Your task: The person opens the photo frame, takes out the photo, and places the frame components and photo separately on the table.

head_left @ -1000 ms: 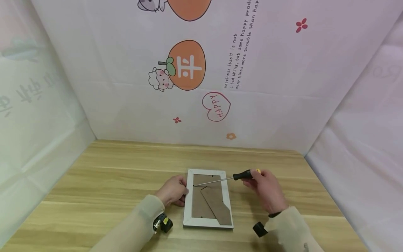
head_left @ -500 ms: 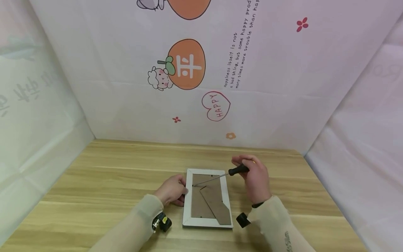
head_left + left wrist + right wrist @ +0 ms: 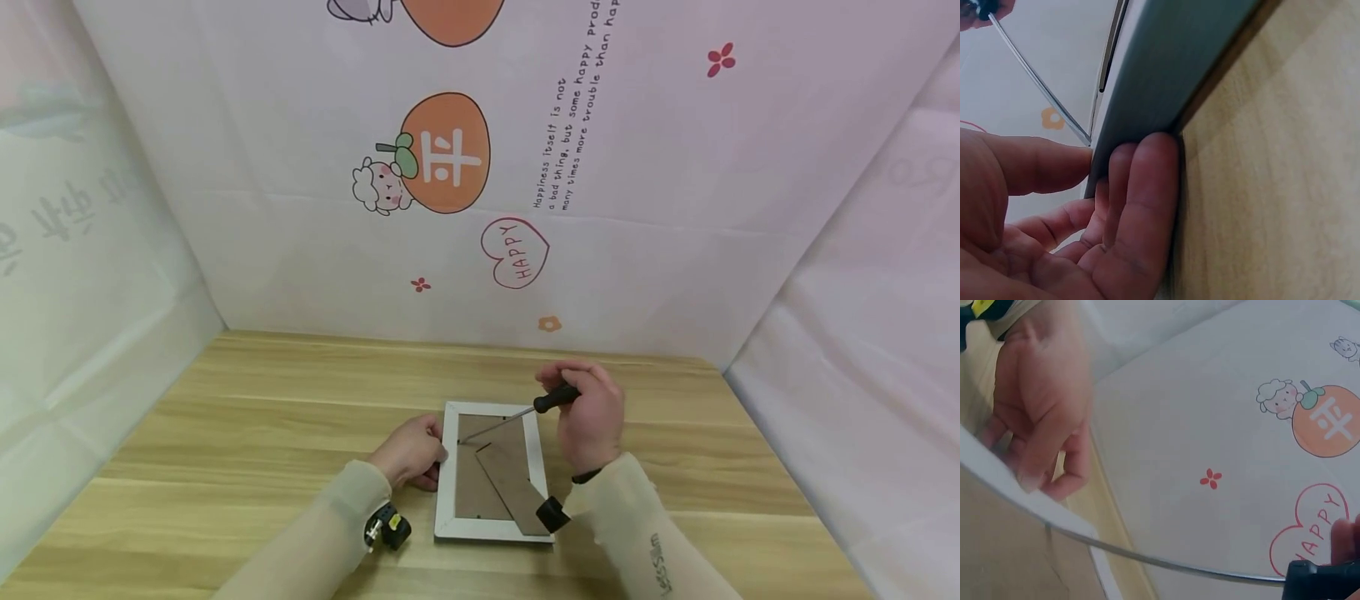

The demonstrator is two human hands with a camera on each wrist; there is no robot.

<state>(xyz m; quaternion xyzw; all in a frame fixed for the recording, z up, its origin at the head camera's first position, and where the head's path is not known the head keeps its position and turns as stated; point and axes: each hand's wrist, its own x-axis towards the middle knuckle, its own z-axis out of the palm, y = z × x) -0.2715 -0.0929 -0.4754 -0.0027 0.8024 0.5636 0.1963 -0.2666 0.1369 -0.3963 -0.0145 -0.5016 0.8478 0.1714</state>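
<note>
A white picture frame point(image 3: 447, 504) lies back side up on the table, showing its brown backing board point(image 3: 472, 492) and a folded stand flap point(image 3: 508, 479). My left hand point(image 3: 408, 452) grips its left edge; in the left wrist view, the thumb presses the upper edge and curled fingers point(image 3: 1147, 181) bear against the side. With my right hand point(image 3: 592, 417) I hold a screwdriver point(image 3: 557, 398) by its black handle. Its thin metal shaft point(image 3: 1141, 556) slants down leftward across the frame, the tip right at a small dark tab point(image 3: 459, 442) on the inner left border.
Other small dark tabs, such as the top one point(image 3: 504, 417), sit along the inner border. The wood-grain table point(image 3: 300, 417) meets a printed white cloth point(image 3: 637, 275) at the back, with cloth on both sides. A small black camera point(image 3: 552, 515) on my right wrist overlaps the frame's lower right corner.
My right hand has moved left and up, tilting the screwdriver's handle higher and more steeply, while the tip stays at the same tab. The left hand and frame have stayed put.
</note>
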